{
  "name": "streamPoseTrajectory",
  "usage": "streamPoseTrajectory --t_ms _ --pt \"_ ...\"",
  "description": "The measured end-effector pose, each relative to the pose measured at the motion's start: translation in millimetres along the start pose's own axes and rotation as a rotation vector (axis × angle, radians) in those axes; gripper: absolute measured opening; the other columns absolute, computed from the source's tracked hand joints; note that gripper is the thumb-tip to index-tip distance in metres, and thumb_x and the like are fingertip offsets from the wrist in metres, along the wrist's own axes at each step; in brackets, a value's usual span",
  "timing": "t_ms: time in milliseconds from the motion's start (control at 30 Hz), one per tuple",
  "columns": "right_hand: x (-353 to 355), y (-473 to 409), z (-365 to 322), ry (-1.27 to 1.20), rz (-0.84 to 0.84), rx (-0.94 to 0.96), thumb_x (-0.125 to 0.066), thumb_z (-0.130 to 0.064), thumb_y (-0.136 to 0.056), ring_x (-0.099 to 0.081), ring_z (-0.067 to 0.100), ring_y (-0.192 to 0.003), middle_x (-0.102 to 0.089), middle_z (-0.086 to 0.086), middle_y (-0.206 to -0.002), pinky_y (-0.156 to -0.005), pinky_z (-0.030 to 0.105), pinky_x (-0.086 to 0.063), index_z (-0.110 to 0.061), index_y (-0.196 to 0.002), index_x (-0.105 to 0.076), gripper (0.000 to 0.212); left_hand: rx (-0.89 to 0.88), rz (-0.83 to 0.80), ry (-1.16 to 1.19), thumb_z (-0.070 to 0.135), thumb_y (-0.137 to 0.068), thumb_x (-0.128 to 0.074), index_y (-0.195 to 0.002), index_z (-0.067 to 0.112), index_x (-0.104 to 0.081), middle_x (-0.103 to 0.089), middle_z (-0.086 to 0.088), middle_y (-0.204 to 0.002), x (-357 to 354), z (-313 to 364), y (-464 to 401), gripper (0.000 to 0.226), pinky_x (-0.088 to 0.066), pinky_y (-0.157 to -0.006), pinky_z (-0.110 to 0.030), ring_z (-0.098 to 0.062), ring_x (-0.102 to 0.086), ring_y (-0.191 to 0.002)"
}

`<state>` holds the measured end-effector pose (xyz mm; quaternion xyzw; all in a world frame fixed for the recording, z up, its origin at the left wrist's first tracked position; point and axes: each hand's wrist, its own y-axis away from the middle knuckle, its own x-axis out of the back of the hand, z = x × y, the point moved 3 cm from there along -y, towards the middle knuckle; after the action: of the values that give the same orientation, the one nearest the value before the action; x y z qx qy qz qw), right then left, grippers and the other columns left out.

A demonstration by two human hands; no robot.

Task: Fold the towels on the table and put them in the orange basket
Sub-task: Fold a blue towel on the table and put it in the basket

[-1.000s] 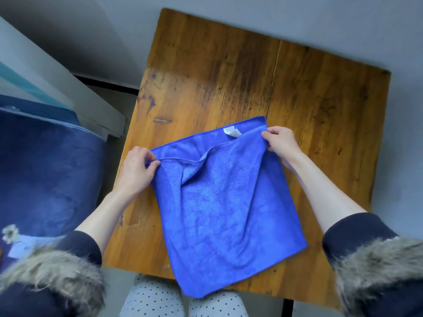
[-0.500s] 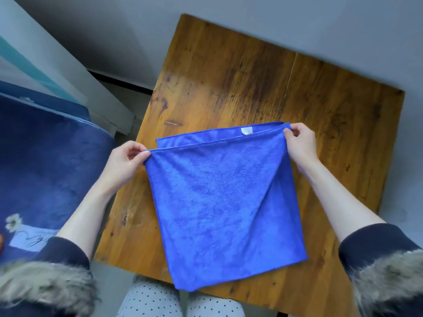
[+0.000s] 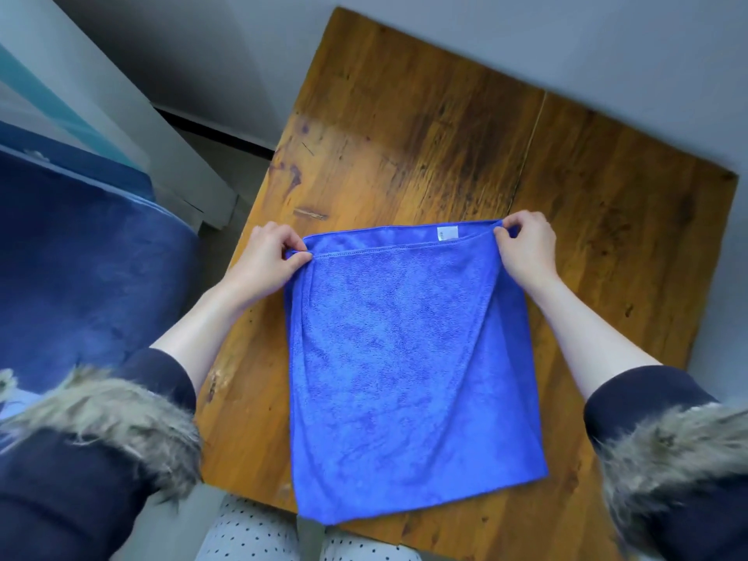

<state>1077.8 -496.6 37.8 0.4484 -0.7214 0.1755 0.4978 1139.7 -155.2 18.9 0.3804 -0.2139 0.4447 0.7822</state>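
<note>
A blue towel (image 3: 404, 358) lies folded in half on the wooden table (image 3: 445, 135), its fold hanging slightly over the near edge. A small white label (image 3: 447, 232) shows at its far edge. My left hand (image 3: 267, 257) pinches the far left corner of the towel. My right hand (image 3: 526, 249) pinches the far right corner. The upper layer's edge sits just short of the lower layer's far edge. No orange basket is in view.
A dark blue upholstered seat (image 3: 81, 257) stands left of the table, with a white ledge (image 3: 121, 115) behind it. A grey wall runs along the table's far and right sides. My knees in dotted fabric (image 3: 251, 536) are under the near edge.
Both hands have carried the upper layer's corners farther away from me, pulling the towel taut and bringing its edge close to the lower layer's far edge.
</note>
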Motion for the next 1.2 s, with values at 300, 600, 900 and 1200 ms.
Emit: streamPoseTrajectory --t_ms 300,600,900,1200 --pt "33.5 19.6 10.6 0.029 -0.06 -0.049 -0.057 -0.011 -0.086 -0.057 0.03 -0.093 -0.064 0.013 -0.095 -0.076 0.029 -0.038 -0.006 -0.088 -0.064 0.01 0.13 -0.105 0.257 0.021 -0.078 -0.074 -0.07 0.019 -0.068 -0.071 0.004 -0.08 26.4 2.3 11.1 0.01 -0.048 -0.071 -0.026 -0.009 -0.061 -0.074" --pt "132.0 102.8 18.5 -0.424 0.048 -0.241 -0.063 -0.004 -0.082 -0.054 0.016 -0.073 -0.06 0.004 -0.075 -0.065 0.024 -0.043 -0.01 -0.074 -0.062 0.01 -0.104 -0.117 0.464 0.023 -0.08 -0.072 -0.074 0.022 -0.072 -0.073 0.005 -0.076 96.2 42.4 47.0 0.006 -0.043 -0.058 -0.006 0.003 -0.063 -0.067" --pt "223.4 194.0 -14.6 -1.067 0.222 -0.194 -0.053 0.007 -0.085 -0.061 0.007 -0.06 -0.065 0.0 -0.061 -0.055 0.016 -0.05 -0.008 -0.069 -0.057 0.022 -0.401 -0.096 0.522 0.017 -0.085 -0.067 -0.077 0.012 -0.068 -0.072 0.003 -0.075 189.5 125.9 76.0 0.01 -0.047 -0.061 -0.009 -0.001 -0.064 -0.066" --pt "309.9 219.6 -73.8 -0.68 0.491 0.061 -0.058 0.016 -0.079 -0.058 -0.001 -0.063 -0.061 0.006 -0.08 -0.061 0.005 -0.044 -0.01 -0.069 -0.056 0.028 -0.653 0.138 0.509 0.005 -0.08 -0.07 -0.08 0.007 -0.07 -0.07 -0.001 -0.077 274.9 211.7 113.5 0.003 -0.048 -0.065 -0.006 0.003 -0.062 -0.065"
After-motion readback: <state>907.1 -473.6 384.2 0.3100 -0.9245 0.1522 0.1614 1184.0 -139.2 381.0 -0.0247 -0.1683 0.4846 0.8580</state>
